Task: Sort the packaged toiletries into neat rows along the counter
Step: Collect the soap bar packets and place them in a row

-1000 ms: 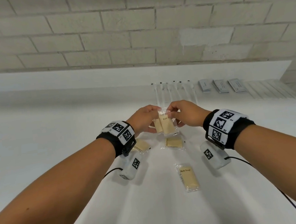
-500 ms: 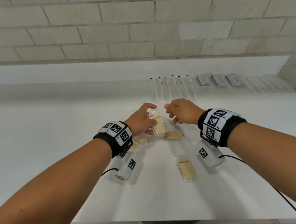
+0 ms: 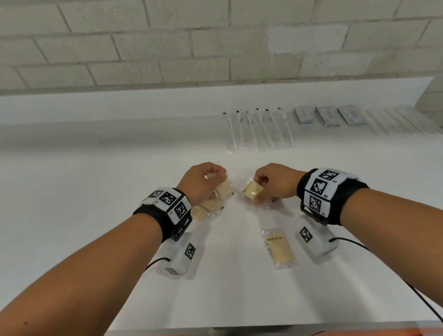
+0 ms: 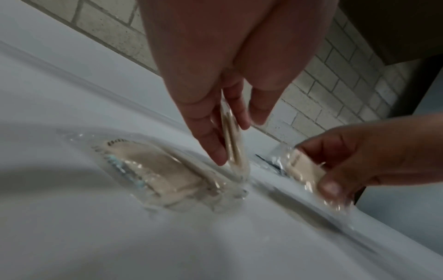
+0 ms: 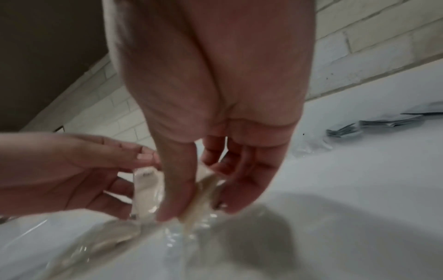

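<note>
Several beige bath soap bars in clear wrappers are in view. My left hand (image 3: 218, 186) pinches a soap packet (image 3: 224, 188) on edge, just above two more soap packets (image 3: 205, 207) that lie on the white counter (image 3: 82, 209). The left wrist view shows that held packet (image 4: 233, 145) thin side on, beside a flat soap packet (image 4: 163, 170). My right hand (image 3: 258, 191) grips another soap packet (image 3: 252, 190) between thumb and fingers, tilted and low over the counter. One labelled soap packet (image 3: 279, 248) lies alone nearer to me.
Along the back of the counter run a row of long clear-wrapped sticks (image 3: 258, 128), three grey sachet stacks (image 3: 327, 115) and long white packets (image 3: 401, 124). A brick wall (image 3: 200, 33) rises behind. The counter's front edge (image 3: 231, 327) is close to me.
The hands, joined on packets a second ago, have parted. My right hand has picked up the soap packet that lay in the middle. My left hand has moved left and down with its packet.
</note>
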Tool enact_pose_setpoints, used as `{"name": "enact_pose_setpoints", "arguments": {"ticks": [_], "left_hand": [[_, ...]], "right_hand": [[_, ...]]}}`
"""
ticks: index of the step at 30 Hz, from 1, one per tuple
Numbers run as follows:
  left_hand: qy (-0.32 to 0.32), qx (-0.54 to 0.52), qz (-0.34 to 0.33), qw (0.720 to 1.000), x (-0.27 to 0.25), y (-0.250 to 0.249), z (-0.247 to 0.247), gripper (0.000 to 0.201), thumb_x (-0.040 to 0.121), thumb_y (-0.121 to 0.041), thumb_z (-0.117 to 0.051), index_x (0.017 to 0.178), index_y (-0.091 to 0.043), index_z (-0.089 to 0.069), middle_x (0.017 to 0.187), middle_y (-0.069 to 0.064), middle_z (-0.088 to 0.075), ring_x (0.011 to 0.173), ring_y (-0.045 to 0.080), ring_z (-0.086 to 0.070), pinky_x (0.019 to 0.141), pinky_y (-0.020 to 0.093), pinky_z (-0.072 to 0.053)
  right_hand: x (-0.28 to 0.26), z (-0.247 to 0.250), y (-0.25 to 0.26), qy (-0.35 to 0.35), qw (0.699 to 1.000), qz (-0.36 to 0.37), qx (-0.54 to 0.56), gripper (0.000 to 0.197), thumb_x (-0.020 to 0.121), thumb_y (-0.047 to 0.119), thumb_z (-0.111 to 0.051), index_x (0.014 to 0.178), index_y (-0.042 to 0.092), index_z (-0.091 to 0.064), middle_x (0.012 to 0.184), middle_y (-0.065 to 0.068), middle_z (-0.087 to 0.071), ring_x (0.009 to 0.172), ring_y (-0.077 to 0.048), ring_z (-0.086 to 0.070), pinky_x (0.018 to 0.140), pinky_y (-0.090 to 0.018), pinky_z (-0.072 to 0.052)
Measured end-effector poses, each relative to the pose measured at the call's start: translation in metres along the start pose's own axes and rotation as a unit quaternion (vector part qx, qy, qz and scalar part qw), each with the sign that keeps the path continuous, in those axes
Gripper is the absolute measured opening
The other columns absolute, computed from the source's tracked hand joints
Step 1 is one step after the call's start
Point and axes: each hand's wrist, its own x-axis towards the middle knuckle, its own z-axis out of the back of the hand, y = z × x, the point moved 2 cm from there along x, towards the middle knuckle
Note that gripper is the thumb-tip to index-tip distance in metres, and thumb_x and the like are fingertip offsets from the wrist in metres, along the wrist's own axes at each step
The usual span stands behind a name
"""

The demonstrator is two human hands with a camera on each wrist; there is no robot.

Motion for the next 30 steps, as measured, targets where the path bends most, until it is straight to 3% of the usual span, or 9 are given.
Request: {"name": "enact_pose_setpoints", "arguments": {"ticks": [3, 6, 8, 11, 16, 19, 22, 26, 30], "left_hand": [[0.029, -0.055, 0.012, 0.998, 0.002, -0.004, -0.011, 0.038, 0.083, -0.046, -0.070, 0.107, -0.015, -0.069, 0.114, 0.000, -0.065, 0.090, 0.017, -0.070, 0.078, 0.029, -0.060], [0.052, -0.090, -0.005, 0.995, 0.001, -0.012, -0.024, 0.035, 0.083, -0.027, -0.076, 0.110, -0.008, -0.067, 0.109, 0.006, -0.063, 0.089, 0.023, -0.072, 0.078, 0.033, -0.061], [0.046, -0.083, -0.025, 0.995, 0.002, -0.016, -0.030, 0.024, 0.085, -0.012, -0.073, 0.107, -0.005, -0.066, 0.104, 0.005, -0.059, 0.081, 0.021, -0.070, 0.075, 0.032, -0.062], [0.041, -0.079, -0.043, 0.995, 0.004, -0.017, -0.031, 0.015, 0.085, -0.006, -0.071, 0.098, -0.007, -0.064, 0.107, 0.007, -0.059, 0.076, 0.018, -0.068, 0.067, 0.027, -0.062], [0.033, -0.058, -0.047, 0.997, 0.007, -0.018, -0.029, 0.012, 0.085, -0.003, -0.067, 0.088, -0.011, -0.058, 0.106, 0.008, -0.060, 0.073, 0.020, -0.066, 0.068, 0.029, -0.061], [0.037, -0.053, -0.047, 0.997, 0.008, -0.020, -0.029, 0.011, 0.086, -0.004, -0.063, 0.085, -0.011, -0.055, 0.095, 0.006, -0.059, 0.071, 0.022, -0.063, 0.072, 0.035, -0.061], [0.049, -0.047, -0.045, 0.997, 0.006, -0.021, -0.027, 0.010, 0.087, -0.004, -0.058, 0.085, -0.011, -0.052, 0.084, 0.002, -0.057, 0.066, 0.017, -0.060, 0.069, 0.031, -0.060], [0.061, -0.038, -0.028, 0.997, 0.004, -0.015, -0.023, 0.013, 0.092, -0.008, -0.052, 0.083, -0.015, -0.047, 0.088, 0.006, -0.055, 0.073, 0.017, -0.058, 0.066, 0.028, -0.057], [0.063, -0.031, -0.011, 0.997, -0.003, -0.007, -0.007, 0.013, 0.094, -0.008, -0.046, 0.086, -0.019, -0.044, 0.095, 0.011, -0.053, 0.082, 0.025, -0.057, 0.072, 0.033, -0.056]], "right_hand": [[-0.005, 0.012, 0.002, -0.045, 0.989, 0.017, 0.139, 0.030, 0.069, 0.011, -0.083, 0.079, 0.014, -0.055, 0.071, 0.003, -0.051, 0.060, -0.013, -0.056, 0.058, -0.024, -0.054], [-0.011, 0.016, 0.004, -0.071, 0.982, 0.037, 0.173, 0.033, 0.065, 0.010, -0.086, 0.078, 0.012, -0.056, 0.069, 0.001, -0.052, 0.056, -0.013, -0.058, 0.051, -0.021, -0.054], [-0.014, 0.016, 0.002, -0.069, 0.981, 0.030, 0.179, 0.037, 0.062, 0.011, -0.088, 0.082, 0.012, -0.057, 0.069, 0.000, -0.053, 0.056, -0.014, -0.059, 0.056, -0.025, -0.057], [-0.024, 0.013, -0.009, -0.027, 0.994, -0.029, 0.100, 0.053, 0.056, 0.025, -0.092, 0.095, 0.013, -0.057, 0.075, 0.000, -0.060, 0.066, -0.017, -0.060, 0.075, -0.037, -0.058], [-0.048, -0.009, -0.023, 0.097, 0.992, -0.045, -0.062, 0.058, 0.056, 0.040, -0.089, 0.101, 0.021, -0.059, 0.087, 0.012, -0.052, 0.085, -0.013, -0.053, 0.080, -0.025, -0.045], [-0.049, -0.024, -0.023, 0.099, 0.992, -0.022, -0.080, 0.048, 0.058, 0.036, -0.088, 0.094, 0.022, -0.059, 0.083, 0.014, -0.048, 0.085, -0.013, -0.050, 0.073, -0.022, -0.041], [-0.046, -0.026, -0.021, 0.102, 0.992, -0.018, -0.075, 0.040, 0.062, 0.032, -0.087, 0.090, 0.020, -0.061, 0.084, 0.010, -0.053, 0.086, -0.014, -0.051, 0.074, -0.023, -0.042], [-0.040, -0.021, -0.022, 0.103, 0.990, -0.039, -0.091, 0.038, 0.068, 0.029, -0.083, 0.095, 0.017, -0.059, 0.088, 0.008, -0.054, 0.086, -0.014, -0.051, 0.078, -0.024, -0.042], [-0.028, -0.008, -0.018, 0.084, 0.994, -0.060, -0.041, 0.031, 0.074, 0.020, -0.077, 0.092, 0.019, -0.052, 0.088, 0.002, -0.055, 0.070, -0.013, -0.052, 0.066, -0.023, -0.043]]}}
